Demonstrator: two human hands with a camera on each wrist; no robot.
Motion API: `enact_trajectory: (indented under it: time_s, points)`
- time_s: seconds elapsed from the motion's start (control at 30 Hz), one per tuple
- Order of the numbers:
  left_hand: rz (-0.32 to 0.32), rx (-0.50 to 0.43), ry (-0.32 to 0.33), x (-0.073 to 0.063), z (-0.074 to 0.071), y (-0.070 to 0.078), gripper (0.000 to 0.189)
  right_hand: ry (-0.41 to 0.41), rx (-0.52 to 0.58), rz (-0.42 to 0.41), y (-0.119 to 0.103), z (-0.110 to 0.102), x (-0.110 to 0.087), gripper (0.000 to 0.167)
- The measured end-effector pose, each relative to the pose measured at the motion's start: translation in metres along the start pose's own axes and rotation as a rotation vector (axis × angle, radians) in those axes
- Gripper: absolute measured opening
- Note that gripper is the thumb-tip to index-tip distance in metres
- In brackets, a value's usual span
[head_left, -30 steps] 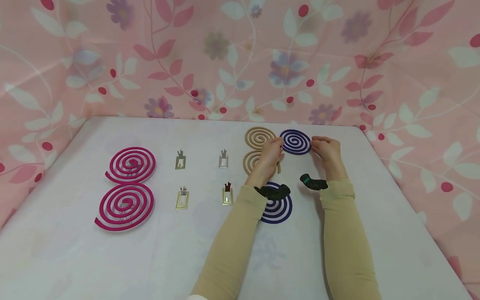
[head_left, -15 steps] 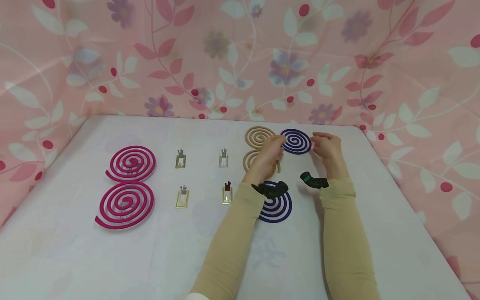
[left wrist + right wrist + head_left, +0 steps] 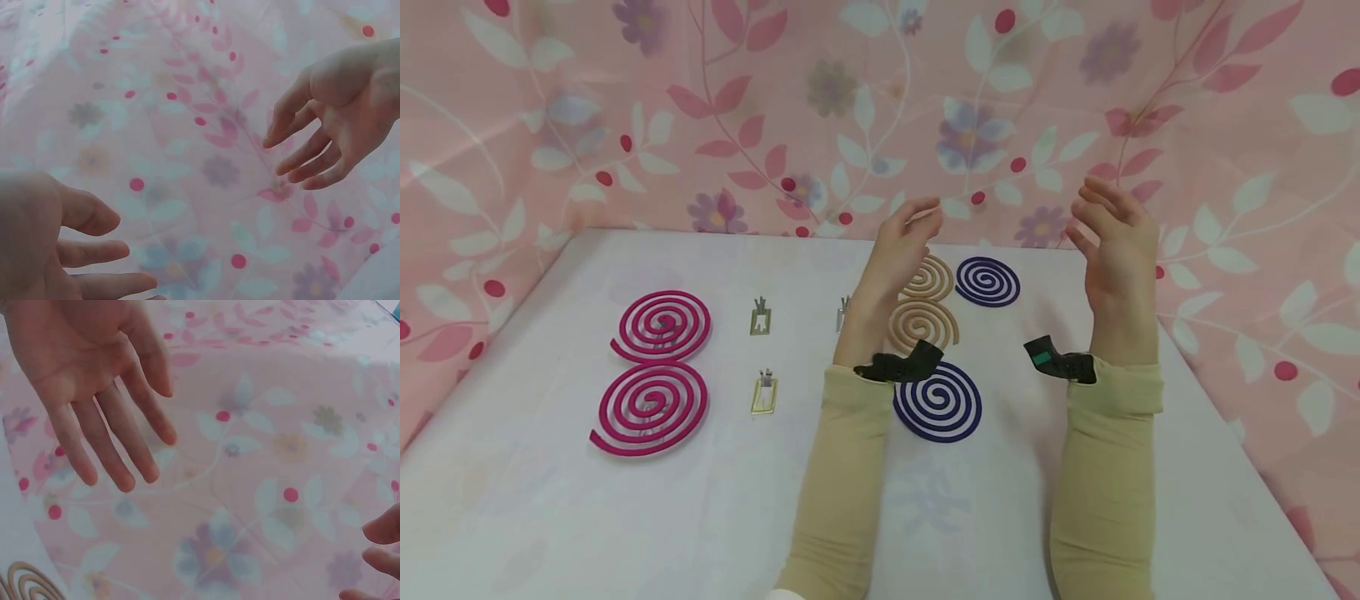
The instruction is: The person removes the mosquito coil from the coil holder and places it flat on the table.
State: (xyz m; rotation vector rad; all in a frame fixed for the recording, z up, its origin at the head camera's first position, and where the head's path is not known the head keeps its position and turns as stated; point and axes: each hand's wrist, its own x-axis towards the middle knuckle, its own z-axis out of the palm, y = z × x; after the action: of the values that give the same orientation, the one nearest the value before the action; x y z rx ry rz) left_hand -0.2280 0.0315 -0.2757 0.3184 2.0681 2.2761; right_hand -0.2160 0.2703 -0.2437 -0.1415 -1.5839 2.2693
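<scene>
My left hand point(image 3: 901, 250) is raised over the back of the table with relaxed, slightly bent fingers and holds nothing. It overlaps the far tan mosquito coil point(image 3: 934, 279); the near tan coil point(image 3: 917, 325) lies below it. Opposite, my right hand point(image 3: 1123, 258) is up off the table too, palm turned inward and fingers loosely spread. Between the hands, a dark blue coil point(image 3: 988, 282) lies flat near the back edge. A second dark blue coil point(image 3: 938, 398) lies closer, partly covered by the left wrist's camera strap. Both wrist views show bare fingers.
Two pink coils point(image 3: 655, 403) lie on the left of the white table point(image 3: 587, 533). Small metal coil stands point(image 3: 761, 305) are set between them and the left arm, which hides part of one. Floral pink cloth point(image 3: 827, 150) hangs behind.
Both hands have left the sides of the far dark blue coil and risen. The left moved leftward, the right moved rightward. The coil stays on the table.
</scene>
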Motion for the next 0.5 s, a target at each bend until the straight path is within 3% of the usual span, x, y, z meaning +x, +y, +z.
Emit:
enact_trajectory:
  time_s: [0.1,0.33,0.5]
  points:
    - [0.052,0.012,0.015,-0.006,-0.006,0.009,0.037,-0.013,0.054,-0.024,-0.007,0.007,-0.008,0.033]
    - [0.082,0.068,0.055,-0.014,-0.015,0.015,0.037,-0.014,0.085,-0.033,-0.014,0.020,-0.022,0.033]
    - [0.157,0.088,0.104,-0.023,-0.018,0.029,0.038,-0.028,0.139,-0.079,-0.019,0.033,-0.035,0.033]
